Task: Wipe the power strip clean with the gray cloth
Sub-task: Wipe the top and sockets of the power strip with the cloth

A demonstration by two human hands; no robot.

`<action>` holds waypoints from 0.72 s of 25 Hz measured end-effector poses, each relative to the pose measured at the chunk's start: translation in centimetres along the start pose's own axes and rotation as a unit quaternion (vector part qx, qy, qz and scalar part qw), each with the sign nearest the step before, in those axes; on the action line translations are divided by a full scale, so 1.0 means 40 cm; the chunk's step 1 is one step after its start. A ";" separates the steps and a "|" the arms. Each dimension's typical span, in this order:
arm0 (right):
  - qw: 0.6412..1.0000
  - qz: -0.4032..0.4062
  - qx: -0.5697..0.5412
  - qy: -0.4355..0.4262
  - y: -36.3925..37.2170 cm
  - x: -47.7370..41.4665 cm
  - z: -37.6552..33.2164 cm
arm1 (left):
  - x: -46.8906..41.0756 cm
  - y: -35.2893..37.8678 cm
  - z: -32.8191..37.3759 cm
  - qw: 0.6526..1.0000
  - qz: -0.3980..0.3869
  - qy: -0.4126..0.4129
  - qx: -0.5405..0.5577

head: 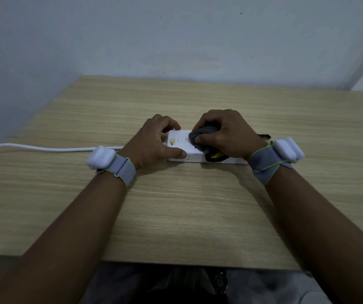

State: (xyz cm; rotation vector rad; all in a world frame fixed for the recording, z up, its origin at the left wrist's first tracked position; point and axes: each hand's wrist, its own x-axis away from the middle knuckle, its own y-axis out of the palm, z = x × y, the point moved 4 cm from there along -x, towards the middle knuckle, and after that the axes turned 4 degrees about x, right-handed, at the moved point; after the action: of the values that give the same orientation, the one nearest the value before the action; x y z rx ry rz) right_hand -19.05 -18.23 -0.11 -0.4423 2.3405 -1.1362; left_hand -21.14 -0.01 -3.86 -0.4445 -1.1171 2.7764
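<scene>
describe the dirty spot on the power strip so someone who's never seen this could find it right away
On the wooden table lies a white power strip held between two hands. At its left end, just left of the small square button, sits a yellowish-brown stain, the only discoloured patch on the white top.

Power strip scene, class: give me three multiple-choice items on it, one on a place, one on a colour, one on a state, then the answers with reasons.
1. Where does the brownish smudge sit on the power strip?
A. near its left end
B. under the cloth
C. on the cable

2. What colour is the cable?
A. black
B. white
C. yellow

3. What is the right hand doing?
A. resting flat on the table
B. lying open, palm up
C. pressing the bunched gray cloth onto the strip

Answers: 1 A, the smudge lies beside the switch by the left hand. 2 B, it runs white off to the left. 3 C, its grip closes round the cloth.
</scene>
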 end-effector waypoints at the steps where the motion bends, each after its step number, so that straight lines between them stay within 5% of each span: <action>1: 1.000 0.023 0.020 0.003 0.000 -0.002 0.002 | 0.000 0.000 0.001 1.000 0.000 -0.001 0.001; 9: 0.999 -0.036 -0.031 0.021 -0.016 0.008 0.012 | -0.001 0.000 -0.001 1.000 0.003 -0.001 0.007; 15: 0.994 0.079 0.055 0.047 -0.028 -0.010 0.043 | -0.003 0.002 0.004 1.000 0.000 0.001 0.011; 18: 0.998 0.039 0.044 0.014 -0.018 -0.001 0.032 | -0.003 0.003 -0.001 1.000 0.001 -0.002 0.014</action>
State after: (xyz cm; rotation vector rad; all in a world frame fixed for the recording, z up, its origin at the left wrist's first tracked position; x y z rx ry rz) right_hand -18.25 -19.46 -0.20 -0.3033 2.3002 -1.2105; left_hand -21.00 -0.07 -3.94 -0.4363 -1.0766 2.7932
